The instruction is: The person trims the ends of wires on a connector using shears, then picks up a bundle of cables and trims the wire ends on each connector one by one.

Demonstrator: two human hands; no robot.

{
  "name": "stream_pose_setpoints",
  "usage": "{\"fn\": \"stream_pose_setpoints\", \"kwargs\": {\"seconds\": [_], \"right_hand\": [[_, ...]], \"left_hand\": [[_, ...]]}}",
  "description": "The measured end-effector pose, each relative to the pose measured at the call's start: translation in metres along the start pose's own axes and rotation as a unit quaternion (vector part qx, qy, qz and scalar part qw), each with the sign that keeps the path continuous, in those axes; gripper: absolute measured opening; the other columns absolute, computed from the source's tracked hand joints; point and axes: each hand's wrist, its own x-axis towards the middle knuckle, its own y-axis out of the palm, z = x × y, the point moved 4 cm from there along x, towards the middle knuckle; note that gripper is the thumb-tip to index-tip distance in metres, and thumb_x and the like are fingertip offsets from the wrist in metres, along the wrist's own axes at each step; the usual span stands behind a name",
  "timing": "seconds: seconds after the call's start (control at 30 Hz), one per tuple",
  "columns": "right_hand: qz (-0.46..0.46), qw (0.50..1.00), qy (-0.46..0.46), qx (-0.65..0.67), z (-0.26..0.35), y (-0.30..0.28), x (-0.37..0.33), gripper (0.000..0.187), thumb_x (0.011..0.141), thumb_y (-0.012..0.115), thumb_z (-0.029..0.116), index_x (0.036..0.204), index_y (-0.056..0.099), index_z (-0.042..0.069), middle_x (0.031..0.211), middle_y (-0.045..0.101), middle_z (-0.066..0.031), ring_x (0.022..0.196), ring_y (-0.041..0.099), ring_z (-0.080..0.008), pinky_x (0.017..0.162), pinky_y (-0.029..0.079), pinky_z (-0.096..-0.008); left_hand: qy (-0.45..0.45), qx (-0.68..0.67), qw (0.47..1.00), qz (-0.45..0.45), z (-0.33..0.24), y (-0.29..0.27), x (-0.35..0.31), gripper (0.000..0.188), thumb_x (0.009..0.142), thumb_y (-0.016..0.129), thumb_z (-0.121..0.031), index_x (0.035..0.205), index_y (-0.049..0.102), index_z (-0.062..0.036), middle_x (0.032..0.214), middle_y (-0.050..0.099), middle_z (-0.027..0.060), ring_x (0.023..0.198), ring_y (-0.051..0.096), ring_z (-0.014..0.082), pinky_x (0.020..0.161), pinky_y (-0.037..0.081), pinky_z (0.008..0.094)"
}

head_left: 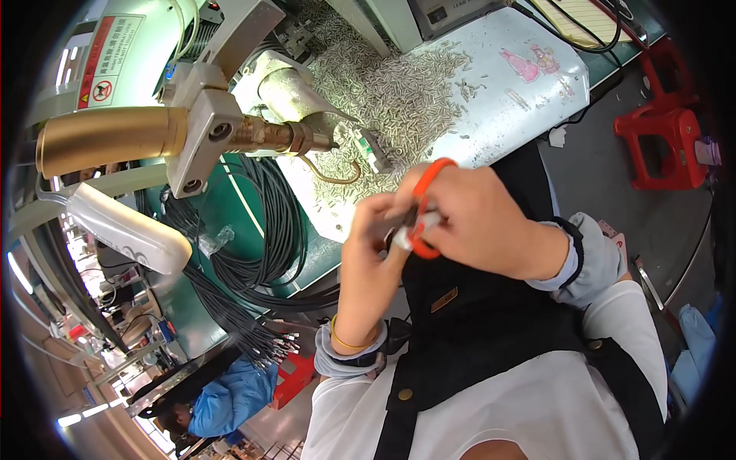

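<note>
Ok, orange-handled scissors [426, 178] in R hand [483, 222], nxt to L hand [365, 264]

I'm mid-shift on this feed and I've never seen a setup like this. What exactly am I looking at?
There is no robot: you're seeing a person's bare hands through one wide fisheye camera worn on the head, looking down, so straight edges bend near the rim. The right hand holds what look like orange-handled scissors. The left hand is close by, its fingers near them; whatever it may grip is too blurred to name. Beyond the hands, a pale panel bears a spread of small metallic pieces. To the left are a brass-coloured machine part and a coil of black cables.
</note>
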Motion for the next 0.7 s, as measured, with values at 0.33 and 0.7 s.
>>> {"fn": "stream_pose_setpoints", "kwargs": {"seconds": [0.33, 0.7], "right_hand": [[0.177, 0.891, 0.276, 0.314, -0.022, 0.022, -0.009, 0.016, 0.082, 0.057, 0.020, 0.079, 0.057, 0.005, 0.067, 0.056, -0.0029, 0.052, 0.050, -0.0047, 0.042, 0.035, -0.0203], [-0.094, 0.911, -0.311, -0.256, 0.015, 0.002, -0.004, 0.019, 0.072, 0.061, 0.019, 0.090, 0.061, 0.013, 0.088, 0.061, 0.0016, 0.064, 0.060, -0.0119, 0.045, 0.039, -0.0224]], "left_hand": [[-0.077, -0.191, 0.976, -0.062, 0.019, -0.017, -0.011, 0.015, 0.081, 0.058, -0.005, 0.094, 0.051, -0.0010, 0.082, 0.050, 0.0027, 0.064, 0.043, 0.0032, 0.048, 0.030, 0.0153], [-0.189, -0.356, 0.915, 0.008, 0.010, -0.014, -0.010, 0.018, 0.079, 0.049, 0.002, 0.097, 0.048, -0.0017, 0.083, 0.050, 0.0014, 0.056, 0.038, 0.0023, 0.045, 0.026, 0.0146]]}}
